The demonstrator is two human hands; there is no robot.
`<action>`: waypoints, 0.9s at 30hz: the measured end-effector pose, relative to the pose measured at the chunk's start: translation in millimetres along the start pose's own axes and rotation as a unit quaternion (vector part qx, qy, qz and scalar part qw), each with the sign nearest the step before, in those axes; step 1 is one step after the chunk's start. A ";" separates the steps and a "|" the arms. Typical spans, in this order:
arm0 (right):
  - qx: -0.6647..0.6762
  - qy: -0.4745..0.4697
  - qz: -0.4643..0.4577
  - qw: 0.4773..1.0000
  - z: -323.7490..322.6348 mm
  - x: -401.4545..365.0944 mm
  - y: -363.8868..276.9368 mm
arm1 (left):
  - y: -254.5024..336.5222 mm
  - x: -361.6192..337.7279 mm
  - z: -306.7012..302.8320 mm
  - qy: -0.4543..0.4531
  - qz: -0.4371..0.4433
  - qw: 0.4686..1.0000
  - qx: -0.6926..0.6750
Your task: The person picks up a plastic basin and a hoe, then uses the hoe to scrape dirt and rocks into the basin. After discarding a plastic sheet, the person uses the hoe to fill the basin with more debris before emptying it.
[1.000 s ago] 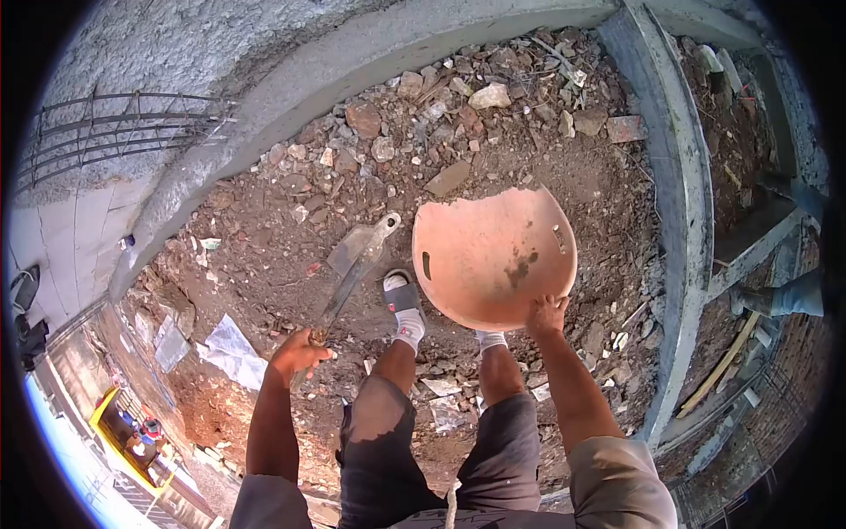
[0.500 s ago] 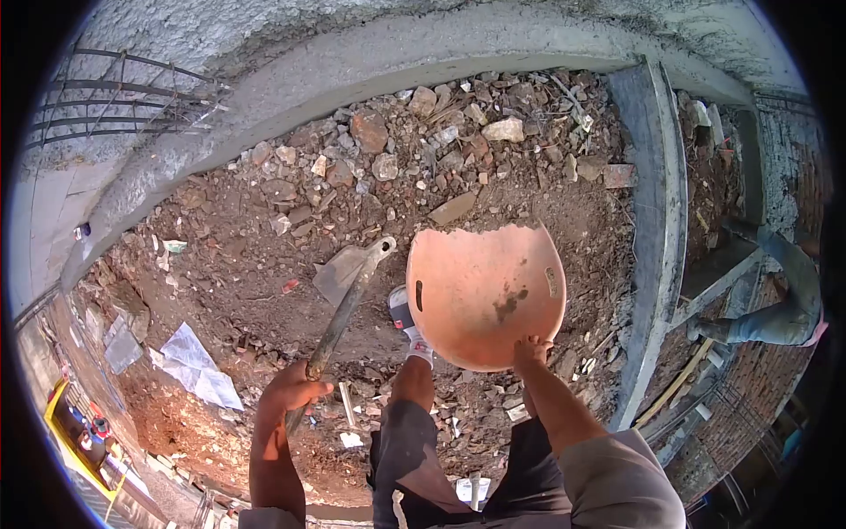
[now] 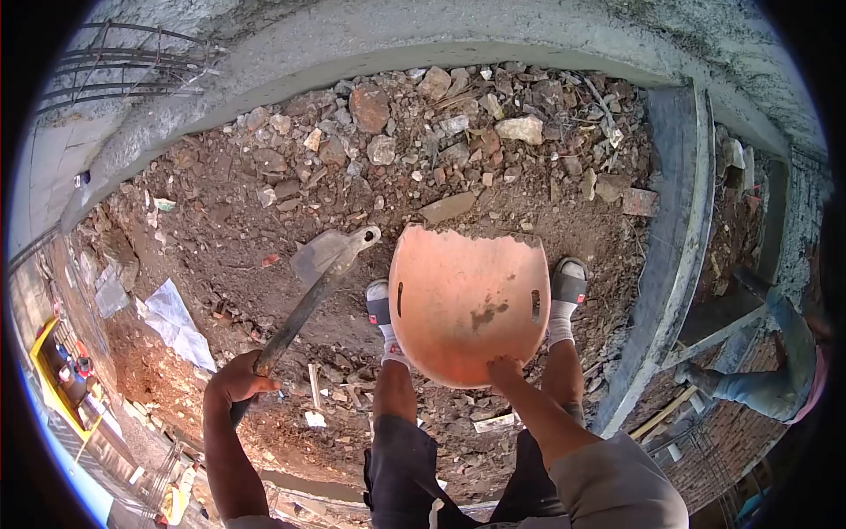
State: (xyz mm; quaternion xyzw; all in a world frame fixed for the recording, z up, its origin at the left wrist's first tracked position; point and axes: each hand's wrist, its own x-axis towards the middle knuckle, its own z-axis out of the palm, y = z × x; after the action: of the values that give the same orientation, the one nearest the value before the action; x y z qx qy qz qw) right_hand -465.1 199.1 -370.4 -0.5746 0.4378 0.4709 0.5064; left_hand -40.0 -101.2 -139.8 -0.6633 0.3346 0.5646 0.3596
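In my left hand is the wooden handle of a hoe, fingers closed around it. The hoe's grey blade rests on the soil ahead, left of my feet. An orange plastic basin with a ragged far edge and a slot in each side stands between my feet. Dark wet smudges mark its inner face. My right hand grips its near rim; the fingertips are partly hard to make out. My left foot and right foot, in sandals and socks, stand on either side.
Rubble and stones lie along the far concrete wall. A concrete beam runs along the right, with another person beyond it. Rebar juts out at upper left. Plastic sheet lies on the left.
The basin has shifted left and slightly toward me, with my right hand still on its rim. My left hand and the hoe sit farther left. My right foot now shows beside the basin.
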 end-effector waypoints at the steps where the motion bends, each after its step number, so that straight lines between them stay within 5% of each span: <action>1: 0.012 0.010 -0.027 1.000 -3.7 -3.5 9.2 | -9.9 5.3 13.1 -0.015 0.001 0.999 -0.045; 4: 0.064 0.027 -0.035 0.997 -44.5 -18.5 33.9 | -25.3 18.0 50.7 -0.002 -0.002 0.990 -0.142; 7: 0.138 0.084 0.000 0.987 -56.1 -30.7 52.2 | -43.0 28.4 52.0 0.081 -0.003 0.996 0.031; 9: 0.201 0.105 0.023 0.974 -56.6 -38.2 61.7 | -92.9 69.7 43.8 0.039 -0.022 0.995 -0.088; 11: 0.260 0.095 0.035 0.960 -65.1 -44.9 67.4 | -2.5 4.7 40.8 0.073 -0.021 0.997 0.029; 14: 0.374 0.099 0.010 0.922 -71.3 -67.8 62.6 | 0.6 -13.2 45.8 0.118 0.021 0.980 0.160; 19: 0.473 0.256 -0.124 0.834 -105.8 -103.3 11.2 | 65.0 -132.5 65.2 0.197 0.064 0.930 0.302; 21: 0.650 0.137 -0.191 0.723 -149.1 -121.6 -12.0 | 93.2 -172.2 88.4 0.204 0.016 0.926 0.317; 23: 0.809 0.021 -0.217 0.546 -193.5 -139.4 -36.0 | 116.6 -196.1 110.6 0.186 -0.012 0.927 0.324; 27: 0.961 -0.034 -0.155 0.227 -245.5 -131.9 -52.3 | 142.7 -189.9 154.0 0.138 0.059 0.949 0.276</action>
State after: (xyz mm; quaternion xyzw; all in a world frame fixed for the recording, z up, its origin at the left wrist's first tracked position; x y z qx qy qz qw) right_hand -412.7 -36.1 -221.0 0.3045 0.4455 -0.3727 0.7549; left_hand -265.9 -36.2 18.0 -0.5887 0.5623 0.3729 0.4452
